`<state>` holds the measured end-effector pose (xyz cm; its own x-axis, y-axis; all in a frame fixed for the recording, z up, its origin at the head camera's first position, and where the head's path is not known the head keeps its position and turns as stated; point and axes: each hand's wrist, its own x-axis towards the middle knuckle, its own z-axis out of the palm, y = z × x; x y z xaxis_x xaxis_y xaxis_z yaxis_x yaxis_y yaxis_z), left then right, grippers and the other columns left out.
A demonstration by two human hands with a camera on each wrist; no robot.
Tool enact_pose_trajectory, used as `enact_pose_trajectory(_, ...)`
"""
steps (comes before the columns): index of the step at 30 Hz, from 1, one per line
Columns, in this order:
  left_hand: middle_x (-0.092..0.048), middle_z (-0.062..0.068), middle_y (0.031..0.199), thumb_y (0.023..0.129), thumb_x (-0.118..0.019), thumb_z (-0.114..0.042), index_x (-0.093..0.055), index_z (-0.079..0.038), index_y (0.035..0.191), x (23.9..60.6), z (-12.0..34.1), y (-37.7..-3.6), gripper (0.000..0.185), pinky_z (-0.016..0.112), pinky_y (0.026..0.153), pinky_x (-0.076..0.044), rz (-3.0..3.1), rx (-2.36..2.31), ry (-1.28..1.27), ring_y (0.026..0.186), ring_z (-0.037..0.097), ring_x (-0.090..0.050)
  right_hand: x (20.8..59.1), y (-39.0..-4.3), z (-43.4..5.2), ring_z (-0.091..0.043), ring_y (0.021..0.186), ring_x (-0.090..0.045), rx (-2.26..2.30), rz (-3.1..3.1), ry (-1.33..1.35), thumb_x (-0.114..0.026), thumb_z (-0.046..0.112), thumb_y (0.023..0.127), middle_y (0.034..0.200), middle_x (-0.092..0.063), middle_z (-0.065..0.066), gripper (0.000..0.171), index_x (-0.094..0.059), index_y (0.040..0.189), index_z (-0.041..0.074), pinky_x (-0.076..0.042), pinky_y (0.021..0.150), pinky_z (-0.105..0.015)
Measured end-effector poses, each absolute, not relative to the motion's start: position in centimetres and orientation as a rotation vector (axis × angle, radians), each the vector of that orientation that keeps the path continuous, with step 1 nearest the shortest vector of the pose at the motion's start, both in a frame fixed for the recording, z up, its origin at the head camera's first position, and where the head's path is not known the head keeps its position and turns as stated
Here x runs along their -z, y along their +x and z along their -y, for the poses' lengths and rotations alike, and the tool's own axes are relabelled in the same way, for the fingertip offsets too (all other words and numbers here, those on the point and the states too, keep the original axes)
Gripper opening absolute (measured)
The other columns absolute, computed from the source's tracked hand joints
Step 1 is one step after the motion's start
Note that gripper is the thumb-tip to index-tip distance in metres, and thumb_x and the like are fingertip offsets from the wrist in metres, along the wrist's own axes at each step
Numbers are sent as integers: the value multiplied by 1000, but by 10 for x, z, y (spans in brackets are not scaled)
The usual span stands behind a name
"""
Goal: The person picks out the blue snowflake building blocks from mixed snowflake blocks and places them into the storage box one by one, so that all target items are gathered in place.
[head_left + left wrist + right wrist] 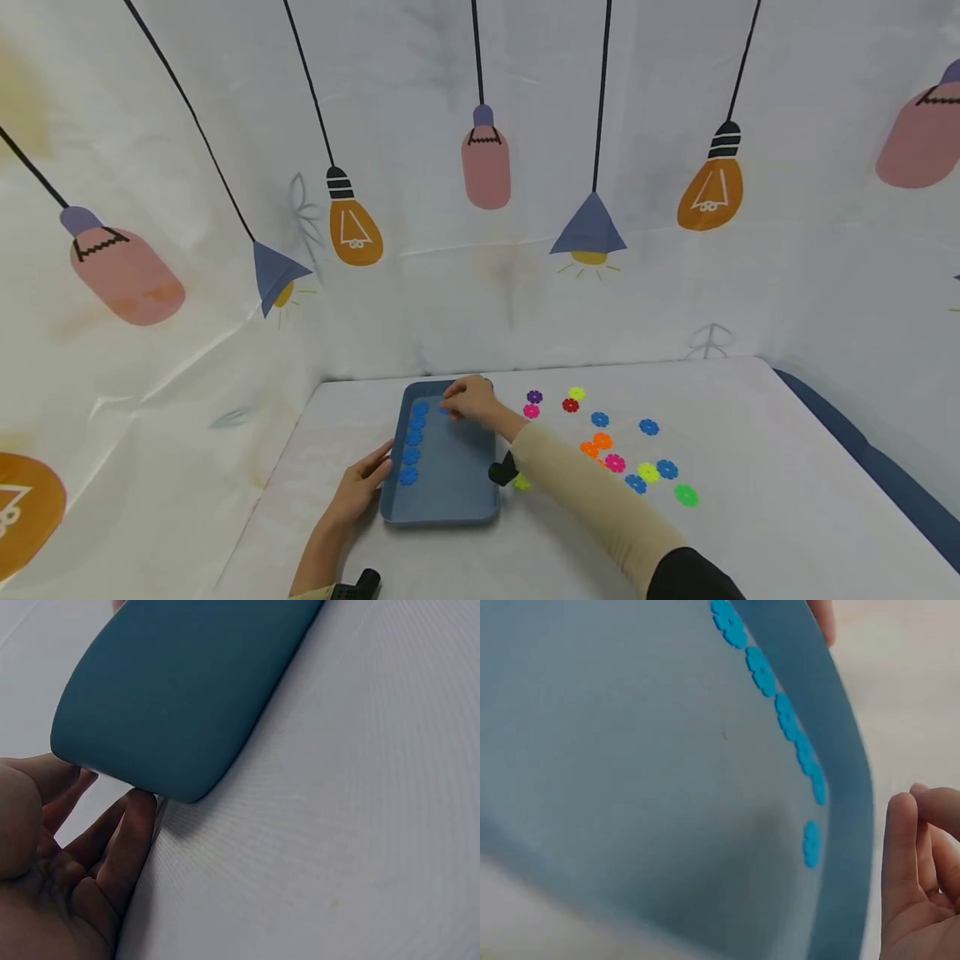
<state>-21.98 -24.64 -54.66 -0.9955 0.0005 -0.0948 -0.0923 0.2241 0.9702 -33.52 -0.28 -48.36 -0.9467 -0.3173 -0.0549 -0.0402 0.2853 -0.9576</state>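
A blue-grey tray (456, 492) lies on the white table, with blue flower-shaped pieces (411, 456) in a line along its left wall. My left hand (356, 490) touches the outside of that wall; in the left wrist view, its fingertips (141, 796) meet the tray's edge (172, 712). Over the tray's far end is my right hand (472, 398), fingers bent. Near those fingertips another blue flower piece (443, 410) shows. In the right wrist view this flower piece (812, 844) lies on the tray floor apart from the right hand (922, 877), and no piece shows between its fingers.
Right of the tray lie several loose flower pieces, among them a green one (686, 495), a blue one (648, 427), an orange one (602, 441) and a purple one (535, 397). The right forearm (592, 500) crosses over the table. A lamp-patterned cloth wall (420, 317) stands behind.
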Motion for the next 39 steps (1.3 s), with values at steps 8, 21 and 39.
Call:
enact_pose_trajectory(8, -45, 22, 143, 98, -60, -24, -48, -9, 144, 547, 248, -218, 49, 48, 96, -47, -2384, -1915, -105, 130, 37, -44, 467, -320, -39, -19, 63, -67, 1561, -2473, -650, -74, 13, 87, 79, -70, -10, 17, -72, 98, 0, -57, 61, -32)
enact_pose_trajectory(21, -41, 24, 146, 100, -57, -24, -45, -9, 146, 545, 247, -215, 50, 50, 98, -44, -2369, -1911, -90, 131, 39, -42, 477, -306, -131, -18, 55, -60, 1440, -2589, -446, -72, 13, 88, 76, -66, -14, 11, -72, 95, 4, -55, 58, -29)
enact_pose_trajectory(39, -44, 23, 144, 100, -57, -22, -47, -9, 145, 547, 248, -218, 49, 52, 100, -42, -2375, -1916, -76, 131, 38, -42, 497, -310, -226, -23, 60, -60, 1410, -2696, -185, -70, 13, 90, 75, -64, -15, 18, -69, 101, -2, -54, 60, -30)
